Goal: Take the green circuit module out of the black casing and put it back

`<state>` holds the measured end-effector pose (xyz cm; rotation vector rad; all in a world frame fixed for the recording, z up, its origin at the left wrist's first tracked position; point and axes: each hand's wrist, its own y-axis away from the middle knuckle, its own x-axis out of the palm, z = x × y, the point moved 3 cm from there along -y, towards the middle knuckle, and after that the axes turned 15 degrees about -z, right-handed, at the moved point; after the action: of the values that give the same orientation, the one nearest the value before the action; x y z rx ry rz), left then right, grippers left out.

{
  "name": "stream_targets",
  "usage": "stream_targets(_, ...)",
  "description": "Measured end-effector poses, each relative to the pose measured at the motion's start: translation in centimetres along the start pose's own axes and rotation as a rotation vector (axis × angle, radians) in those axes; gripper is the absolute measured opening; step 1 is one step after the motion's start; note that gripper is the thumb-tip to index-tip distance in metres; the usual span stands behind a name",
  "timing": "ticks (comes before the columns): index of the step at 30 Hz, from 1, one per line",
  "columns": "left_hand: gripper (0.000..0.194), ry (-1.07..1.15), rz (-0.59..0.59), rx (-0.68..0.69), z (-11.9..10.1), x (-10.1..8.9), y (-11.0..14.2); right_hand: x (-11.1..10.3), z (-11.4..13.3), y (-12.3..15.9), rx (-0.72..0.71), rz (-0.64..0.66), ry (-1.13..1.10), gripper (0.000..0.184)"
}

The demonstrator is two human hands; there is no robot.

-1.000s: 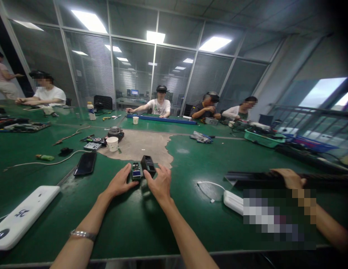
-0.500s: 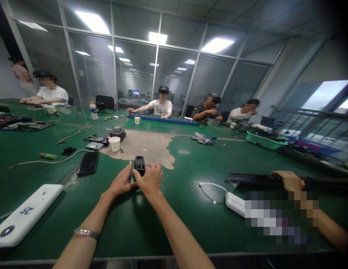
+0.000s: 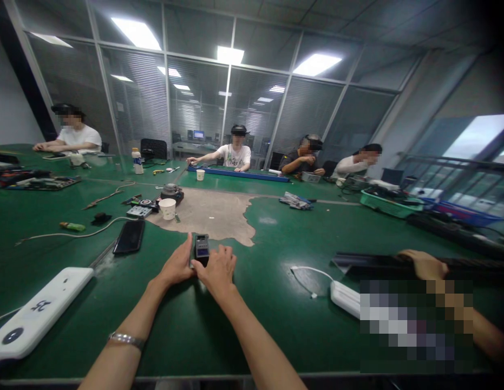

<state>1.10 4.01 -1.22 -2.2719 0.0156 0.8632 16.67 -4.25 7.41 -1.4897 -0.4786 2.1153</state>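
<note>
Between my two hands, a small black box-shaped device (image 3: 202,248) stands above the green table, with recesses and a bluish patch on the side towards me. My left hand (image 3: 177,264) is at its left side, fingers stretched and thumb pointing up. My right hand (image 3: 217,268) grips it from the right, its thumb against the near face and its fingers curled beyond. The device's lower part is hidden by my hands. A black phone (image 3: 129,236) lies flat to the left of my left hand. Beyond my hands is a bare, beige patch (image 3: 213,214) of tabletop.
A white power bank-like block (image 3: 44,309) lies at near left. Farther on are a paper cup (image 3: 167,209), electronic parts and grey gloves (image 3: 295,201). At right, another person's hand (image 3: 424,264) rests on a long black strip (image 3: 369,261) near a white cable. Several people sit across the table.
The device has tilted and sunk slightly between my hands, so a bluish patch now shows on it. My hands keep nearly the same place. The view has shifted slightly.
</note>
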Motion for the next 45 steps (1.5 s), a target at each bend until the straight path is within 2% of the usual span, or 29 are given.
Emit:
stream_targets(4,0.115,-0.012,0.021,0.022,0.1,0.1,0.0,0.1,0.0,0.0,-0.028,-0.060,-0.028,0.056)
stream_targets(9,0.109,-0.010,0.015,0.010,-0.4,-0.2,-0.1,1.1,0.1,0.2,-0.018,-0.098,-0.067,0.046)
stream_targets(15,0.121,-0.017,0.032,-0.024,-1.1,-0.6,-0.2,0.5,-0.3,-0.6,0.054,-0.170,-0.191,0.036)
stream_targets(19,0.128,-0.051,0.048,-0.053,-0.9,-0.6,-0.2,-1.4,-2.6,-2.6,0.072,-0.238,-0.248,0.040)
stream_targets(24,0.120,-0.085,0.077,-0.037,-0.9,-0.7,-0.2,-2.6,-7.2,-3.3,0.089,-0.344,-0.177,0.040)
stream_targets(28,0.113,-0.073,0.070,-0.014,-1.2,-0.8,-0.2,-1.9,-8.8,-1.9,0.092,-0.330,-0.102,0.036)
stream_targets(36,0.114,-0.119,0.100,-0.020,-0.9,-0.6,-0.1,-0.9,-8.9,-0.2,0.061,-0.269,-0.006,0.034)
stream_targets(41,0.113,-0.115,0.071,-0.003,-1.1,-0.6,-0.1,-1.0,-9.0,0.4,0.049,-0.229,0.064,0.046)
stream_targets(45,0.112,-0.113,0.074,-0.020,-1.2,-0.6,-0.1,-1.2,-9.0,0.4,0.064,-0.254,0.071,0.061)
